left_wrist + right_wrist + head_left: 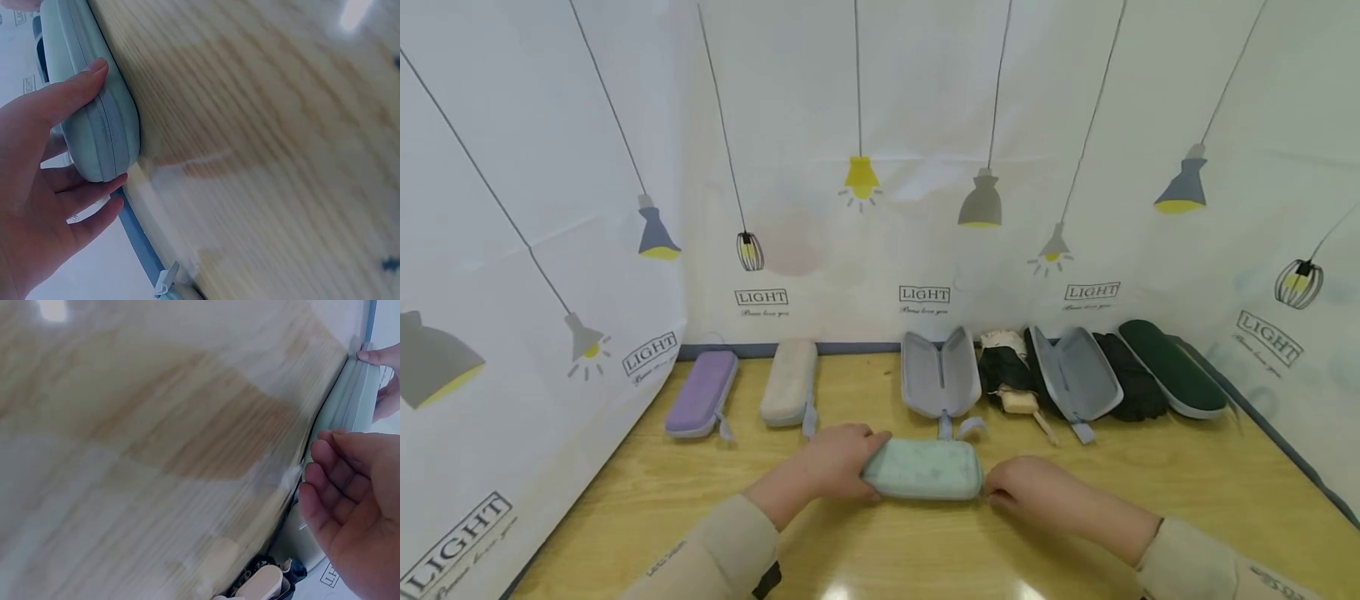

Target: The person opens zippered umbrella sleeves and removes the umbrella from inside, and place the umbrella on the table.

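A mint-green zippered hard case (925,468) lies crosswise on the table in front of me. My left hand (842,462) grips its left end; in the left wrist view the thumb (87,78) presses on the grey zip band and the fingers reach round the end. At the right end is my right hand (1033,492), fingers curled, with thumb and forefinger pinched together against the zip edge. The zipper pull between those fingertips is hidden. The case looks closed along the seam that shows.
Behind stand a purple case (702,392), a beige case (790,382), two opened grey-lined cases (921,375) and a dark green case (1176,367). Dark folded items (1006,371) and a light wooden-handled piece (1019,403) lie between them. A printed sheet (917,100) hangs behind the wooden table (880,550).
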The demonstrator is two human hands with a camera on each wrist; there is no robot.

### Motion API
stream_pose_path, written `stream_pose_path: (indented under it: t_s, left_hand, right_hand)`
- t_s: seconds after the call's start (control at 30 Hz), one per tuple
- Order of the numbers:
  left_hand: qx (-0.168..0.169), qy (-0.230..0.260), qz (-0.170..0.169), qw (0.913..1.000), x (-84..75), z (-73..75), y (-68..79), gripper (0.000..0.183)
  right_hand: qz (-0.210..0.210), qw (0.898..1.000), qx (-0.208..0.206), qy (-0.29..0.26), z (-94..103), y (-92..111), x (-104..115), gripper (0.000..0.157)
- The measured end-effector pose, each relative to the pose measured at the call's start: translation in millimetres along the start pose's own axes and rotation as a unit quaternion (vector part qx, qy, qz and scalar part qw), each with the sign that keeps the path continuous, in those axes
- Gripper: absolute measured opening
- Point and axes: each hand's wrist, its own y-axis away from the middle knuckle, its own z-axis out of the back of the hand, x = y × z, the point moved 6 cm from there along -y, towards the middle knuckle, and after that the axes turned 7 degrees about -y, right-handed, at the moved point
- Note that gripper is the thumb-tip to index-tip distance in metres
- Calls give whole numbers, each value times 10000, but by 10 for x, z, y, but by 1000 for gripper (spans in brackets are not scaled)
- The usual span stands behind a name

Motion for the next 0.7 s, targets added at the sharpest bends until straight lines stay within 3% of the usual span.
stream_pose_path:
  t_s: [0.17,0.3,0.53,0.7]
  left_hand:
    - [-56,-111,-32,9999,-74,35,25,88]
    - [-81,-128,-34,9999,-137,48,37,90]
    - [-196,-443,-169,9987,-309,58,62,95]
    - [9,-512,-506,9974,-438,83,142,100]
  right_hand:
    - [-9,10000,82,-19,-21,18,71,23]
    - [-247,9993,237,-178,-40,58,100,23]
    - [-422,9991,-10,-15,-25,141,133,18]
    - [-627,9979,-111,-150,-26,186,103,16]
